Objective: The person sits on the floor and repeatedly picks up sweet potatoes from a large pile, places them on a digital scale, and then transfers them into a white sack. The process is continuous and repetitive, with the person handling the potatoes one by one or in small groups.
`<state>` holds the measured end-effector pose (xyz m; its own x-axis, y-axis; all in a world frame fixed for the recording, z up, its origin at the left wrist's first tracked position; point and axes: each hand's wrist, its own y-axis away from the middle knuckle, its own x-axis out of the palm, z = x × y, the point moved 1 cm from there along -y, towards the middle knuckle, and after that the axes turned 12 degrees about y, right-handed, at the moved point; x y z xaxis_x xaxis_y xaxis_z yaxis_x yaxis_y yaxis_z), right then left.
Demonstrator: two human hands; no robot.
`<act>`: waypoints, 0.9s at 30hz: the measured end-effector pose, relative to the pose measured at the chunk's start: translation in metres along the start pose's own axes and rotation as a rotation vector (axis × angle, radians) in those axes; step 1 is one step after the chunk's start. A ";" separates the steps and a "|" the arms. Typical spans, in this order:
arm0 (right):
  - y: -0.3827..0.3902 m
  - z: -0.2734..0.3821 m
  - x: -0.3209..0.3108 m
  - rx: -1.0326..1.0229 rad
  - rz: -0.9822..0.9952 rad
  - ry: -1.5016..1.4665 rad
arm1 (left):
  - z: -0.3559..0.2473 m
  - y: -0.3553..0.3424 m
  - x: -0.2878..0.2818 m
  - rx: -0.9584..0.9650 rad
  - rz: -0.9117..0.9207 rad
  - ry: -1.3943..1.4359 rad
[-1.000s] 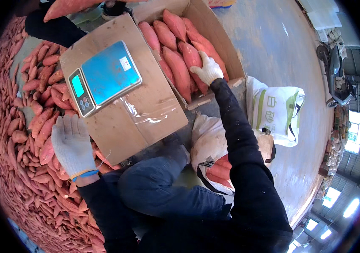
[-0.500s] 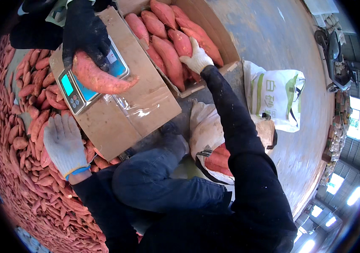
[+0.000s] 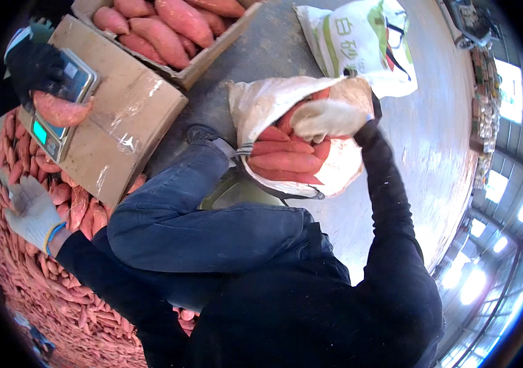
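My right hand (image 3: pixel 330 119), in a white glove, is over the mouth of a white woven sack (image 3: pixel 243 101), just above the sweet potatoes (image 3: pixel 286 161) inside it. Motion blurs its fingers, and whatever may lie beneath them is hidden. Out to the left, my gloved left hand (image 3: pixel 33 213) is open, fingers extended, over a large heap of sweet potatoes (image 3: pixel 80 208). Near it, a co-worker's black-gloved hand (image 3: pixel 38 67) rests on a sweet potato (image 3: pixel 62 110) set on a digital scale (image 3: pixel 80 76).
Under the scale is a closed cardboard box (image 3: pixel 114 122). Beyond it stands an open carton (image 3: pixel 203 61) filled with large sweet potatoes. A white and green bag (image 3: pixel 359 49) sits on the floor behind the sack. A scooter (image 3: pixel 470 27) is parked far right.
My right hand has left a sweet potato in the carton and come back to the sack. The view has swung right. My left hand remains over the heap, its fingers now more spread.
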<state>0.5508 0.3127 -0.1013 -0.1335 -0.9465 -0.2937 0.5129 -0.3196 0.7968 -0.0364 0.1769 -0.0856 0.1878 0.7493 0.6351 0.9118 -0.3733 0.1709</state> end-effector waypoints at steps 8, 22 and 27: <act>-0.048 -0.064 0.139 0.287 -0.098 0.632 | 0.000 0.037 0.022 0.021 0.285 0.007; -0.054 -0.067 0.135 0.175 0.162 0.477 | 0.060 0.267 0.105 -0.142 0.821 -0.212; -0.068 -0.079 0.132 0.157 0.258 0.405 | 0.099 0.311 0.111 -0.396 0.781 -0.119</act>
<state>0.5657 0.2129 -0.2361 0.3361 -0.9125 -0.2334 0.3476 -0.1101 0.9311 0.3042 0.1975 -0.0365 0.7611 0.2444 0.6008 0.3178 -0.9480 -0.0170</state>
